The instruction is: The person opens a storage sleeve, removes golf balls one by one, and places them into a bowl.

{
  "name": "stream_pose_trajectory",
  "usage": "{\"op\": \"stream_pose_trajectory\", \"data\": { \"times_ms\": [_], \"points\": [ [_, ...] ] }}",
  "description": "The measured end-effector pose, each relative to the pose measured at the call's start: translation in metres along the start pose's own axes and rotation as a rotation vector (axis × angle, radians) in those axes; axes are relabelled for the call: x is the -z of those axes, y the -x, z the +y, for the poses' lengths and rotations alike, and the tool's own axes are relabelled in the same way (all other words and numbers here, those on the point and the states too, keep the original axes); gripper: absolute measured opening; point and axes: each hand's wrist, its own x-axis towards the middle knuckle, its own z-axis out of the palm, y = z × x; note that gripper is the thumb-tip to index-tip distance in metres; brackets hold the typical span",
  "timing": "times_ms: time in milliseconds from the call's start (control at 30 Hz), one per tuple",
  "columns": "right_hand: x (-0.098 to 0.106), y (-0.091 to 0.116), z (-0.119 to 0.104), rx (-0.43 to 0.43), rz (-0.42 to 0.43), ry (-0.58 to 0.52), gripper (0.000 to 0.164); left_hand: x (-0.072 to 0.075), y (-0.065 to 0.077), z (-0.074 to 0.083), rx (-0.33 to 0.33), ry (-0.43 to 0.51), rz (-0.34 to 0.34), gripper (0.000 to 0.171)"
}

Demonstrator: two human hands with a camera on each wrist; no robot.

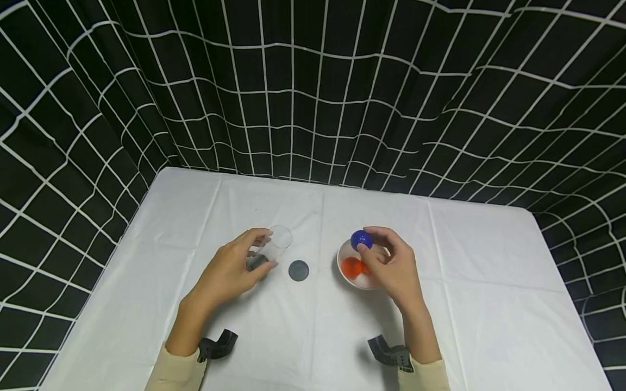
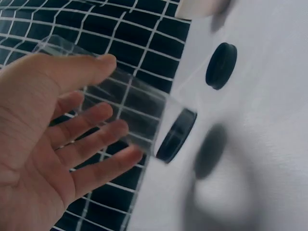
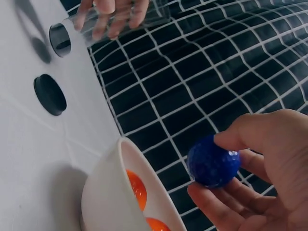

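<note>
My left hand grips a clear plastic tube with a dark base, held tilted a little above the white table. In the left wrist view the thumb lies on top of the tube and the fingers curl under it. My right hand pinches a blue ball at its fingertips, just over the far rim of a white bowl. The blue ball hangs above the bowl, which holds orange balls. A dark round lid lies flat between the hands.
A white cloth covers the table. A black curtain with a white grid closes in the back and both sides. The lid lies beyond the tube's base. Black wrist mounts sit near the front edge.
</note>
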Motion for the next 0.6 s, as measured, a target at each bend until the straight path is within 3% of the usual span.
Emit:
{"op": "stream_pose_trajectory", "data": {
  "times_ms": [200, 600],
  "points": [
    [0.001, 0.001, 0.009, 0.080, 0.005, 0.145, 0.035, -0.006, -0.002, -0.009, 0.081, 0.188, -0.067, 0.053],
    [0.001, -0.001, 0.014, 0.172, -0.035, 0.341, 0.036, -0.011, -0.002, -0.019, 0.116, 0.271, -0.095, 0.052]
  ]
}}
